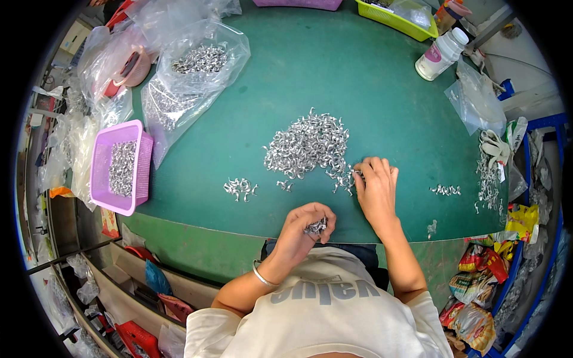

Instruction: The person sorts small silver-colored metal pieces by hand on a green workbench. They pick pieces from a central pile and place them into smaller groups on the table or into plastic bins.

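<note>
Just nearer than the silvery pile [310,144], the left hand [296,229] curls its fingers around metal pieces [316,226]; at the pile's near-right edge, the right hand [378,190] touches stragglers [342,179], pinch indiscernible.

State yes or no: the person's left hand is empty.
No, the left hand is curled around several small silvery metal pieces.
</note>
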Demonstrator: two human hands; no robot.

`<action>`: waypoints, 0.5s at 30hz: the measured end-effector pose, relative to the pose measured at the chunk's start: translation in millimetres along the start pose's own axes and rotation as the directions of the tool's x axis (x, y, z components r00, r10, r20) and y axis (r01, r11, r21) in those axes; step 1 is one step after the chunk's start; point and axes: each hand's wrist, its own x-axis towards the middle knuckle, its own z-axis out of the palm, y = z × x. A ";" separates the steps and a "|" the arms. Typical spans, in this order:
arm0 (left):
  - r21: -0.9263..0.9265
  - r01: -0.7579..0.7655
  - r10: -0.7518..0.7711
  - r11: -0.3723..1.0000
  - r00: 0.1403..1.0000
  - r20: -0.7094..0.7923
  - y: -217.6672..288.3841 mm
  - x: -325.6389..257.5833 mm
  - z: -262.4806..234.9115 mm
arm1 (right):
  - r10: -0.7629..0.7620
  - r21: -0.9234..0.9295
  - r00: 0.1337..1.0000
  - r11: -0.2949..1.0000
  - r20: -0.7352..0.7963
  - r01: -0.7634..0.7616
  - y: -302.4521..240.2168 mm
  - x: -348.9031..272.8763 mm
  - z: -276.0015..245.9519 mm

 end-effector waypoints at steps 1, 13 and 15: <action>0.005 0.037 -0.037 0.999 0.999 -0.006 0.5 -0.1 -0.8 | -0.013 -0.002 1.000 1.000 0.028 0.013 -0.9 -1.4 -3.0; 0.123 0.067 -0.056 0.990 0.994 -0.090 -3.3 3.7 0.2 | -0.040 0.144 0.998 0.988 -0.046 0.046 0.1 10.3 2.9; 0.145 0.055 -0.043 0.988 0.995 -0.088 -2.6 3.6 -0.5 | -0.044 0.198 0.997 0.979 -0.065 0.057 2.8 9.8 3.2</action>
